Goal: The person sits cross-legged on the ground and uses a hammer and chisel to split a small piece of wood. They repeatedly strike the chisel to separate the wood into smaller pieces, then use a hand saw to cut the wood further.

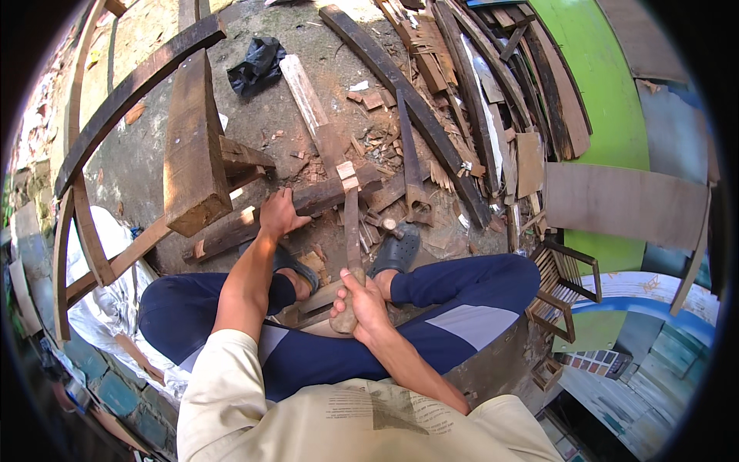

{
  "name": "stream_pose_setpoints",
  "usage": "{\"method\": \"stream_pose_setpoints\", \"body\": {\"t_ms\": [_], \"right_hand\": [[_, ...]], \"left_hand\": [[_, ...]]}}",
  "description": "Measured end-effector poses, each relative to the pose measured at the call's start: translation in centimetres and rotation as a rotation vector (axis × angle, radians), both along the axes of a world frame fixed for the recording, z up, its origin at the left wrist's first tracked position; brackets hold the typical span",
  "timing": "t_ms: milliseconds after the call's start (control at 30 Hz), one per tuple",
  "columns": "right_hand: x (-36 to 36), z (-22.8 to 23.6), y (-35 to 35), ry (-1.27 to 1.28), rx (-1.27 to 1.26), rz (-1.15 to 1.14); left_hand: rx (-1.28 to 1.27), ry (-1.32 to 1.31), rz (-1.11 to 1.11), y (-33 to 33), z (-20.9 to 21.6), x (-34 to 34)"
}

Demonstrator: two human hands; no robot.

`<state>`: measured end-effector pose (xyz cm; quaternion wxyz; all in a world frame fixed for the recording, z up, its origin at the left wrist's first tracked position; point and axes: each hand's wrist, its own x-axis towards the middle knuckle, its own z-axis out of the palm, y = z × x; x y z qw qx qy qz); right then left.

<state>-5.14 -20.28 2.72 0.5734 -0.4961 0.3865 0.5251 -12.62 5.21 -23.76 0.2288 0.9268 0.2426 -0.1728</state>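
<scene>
My right hand (363,306) is closed around the thick, rounded brown-grey handle of a long flat tool (352,235); I cannot tell its exact kind. Its narrow strip runs away from me to a pale cut in a wooden plank (327,142). That plank lies across a dark wooden beam (315,200) on the ground. Further left, my left hand (282,213) rests on the same beam, fingers apart and holding nothing. A handsaw (414,165) lies just right of the beam, and a hammer (400,228) sits by my right shoe.
A wooden stool-like piece (196,146) and a curved beam (131,92) stand at left. A black plastic bag (256,67) lies beyond. Wood chips cover the ground. A long dark beam (400,92) and stacked boards (531,77) are at right, near a small slatted rack (562,285).
</scene>
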Motion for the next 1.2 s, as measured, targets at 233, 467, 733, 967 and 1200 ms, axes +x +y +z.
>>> {"method": "stream_pose_setpoints", "body": {"t_ms": [233,467,733,967,1200], "right_hand": [[3.0,1.8,-0.3,0.023,0.021,0.063],[1.7,7.6,-3.7,0.079,0.01,0.145],[2.1,4.2,-16.5,-0.45,-0.089,-0.013],[1.5,2.1,-13.6,-0.561,-0.157,0.035],[0.9,0.7,-13.2,-0.642,-0.154,0.11]], "left_hand": [[0.021,0.0,-0.002,-0.2,0.3,-0.1],[-0.059,0.012,-0.015,0.9,-0.5,0.1],[-0.206,0.146,-0.006,2.7,-0.9,1.5],[-0.007,-0.012,0.004,-1.4,2.2,-0.7],[-0.131,-0.173,0.044,-1.6,2.3,1.6]]}}
